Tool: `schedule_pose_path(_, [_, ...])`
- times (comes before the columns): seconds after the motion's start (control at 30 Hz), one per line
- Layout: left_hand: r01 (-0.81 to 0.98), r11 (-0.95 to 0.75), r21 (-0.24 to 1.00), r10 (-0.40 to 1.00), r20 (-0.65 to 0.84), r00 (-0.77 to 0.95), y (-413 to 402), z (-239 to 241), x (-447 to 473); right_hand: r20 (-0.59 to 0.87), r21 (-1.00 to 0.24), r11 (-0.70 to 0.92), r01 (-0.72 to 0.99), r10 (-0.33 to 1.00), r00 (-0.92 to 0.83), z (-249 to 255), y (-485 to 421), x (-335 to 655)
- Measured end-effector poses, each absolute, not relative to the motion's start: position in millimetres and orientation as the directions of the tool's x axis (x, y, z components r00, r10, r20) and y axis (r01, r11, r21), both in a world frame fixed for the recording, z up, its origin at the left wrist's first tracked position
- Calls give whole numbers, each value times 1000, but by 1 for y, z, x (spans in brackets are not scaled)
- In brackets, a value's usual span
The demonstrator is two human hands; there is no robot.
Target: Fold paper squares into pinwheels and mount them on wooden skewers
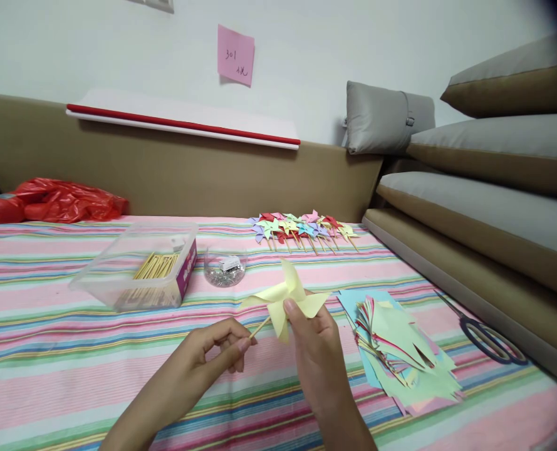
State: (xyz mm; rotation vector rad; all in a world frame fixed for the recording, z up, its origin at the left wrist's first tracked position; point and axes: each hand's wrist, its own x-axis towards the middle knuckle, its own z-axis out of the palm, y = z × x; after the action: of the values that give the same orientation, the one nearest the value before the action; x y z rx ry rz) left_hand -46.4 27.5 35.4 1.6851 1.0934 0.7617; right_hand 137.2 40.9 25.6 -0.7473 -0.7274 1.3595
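A pale yellow paper pinwheel (pixel 278 293) is held up over the striped cloth, its blades spread. My right hand (pixel 316 341) grips it at the middle, thumb on the front and fingers behind the paper. My left hand (pixel 212 354) pinches a thin wooden stick (pixel 260 327) between thumb and fingertips. The stick slants up to the back of the pinwheel; the spot where they meet is hidden by a blade. Beyond my hands sits a round clear tub (pixel 225 275) with small shiny pins and a white label.
On the striped cloth (pixel 38 388) stand a clear box (pixel 118 275) of wooden sticks and, farther back, several finished pinwheels (pixel 301 228). At right lie cut paper sheets (pixel 400 357) and scissors (pixel 487 338), beside stacked cushions (pixel 485 207). A red plastic bag (pixel 66 199) lies back left.
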Motion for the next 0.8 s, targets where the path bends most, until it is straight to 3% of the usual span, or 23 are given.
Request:
schedule_pose_path(0.27, [393, -255, 884, 922, 99, 375, 29, 29, -47, 116, -830, 161, -535, 986, 118, 26, 42, 138])
schedule_pose_path(0.37, [514, -486, 707, 873, 366, 323, 33, 22, -50, 233, -833, 232, -503, 971, 61, 24, 42, 145])
schedule_pose_path(0.47, [622, -681, 387, 679, 652, 338, 36, 17, -52, 374, -842, 328, -428, 927, -23, 24, 40, 153])
schedule_pose_path(0.53, [654, -715, 247, 579, 734, 356, 35, 16, -52, 463, -818, 412, -401, 885, -36, 27, 38, 156])
schedule_pose_path(0.63, [676, -720, 157, 504, 788, 353, 32, 17, -49, 562, -783, 504, -364, 824, -68, 35, 32, 158])
schedule_pose_path(0.8, [713, -691, 116, 455, 837, 304, 29, 20, -48, 682, -725, 641, -251, 719, -134, 52, 25, 158])
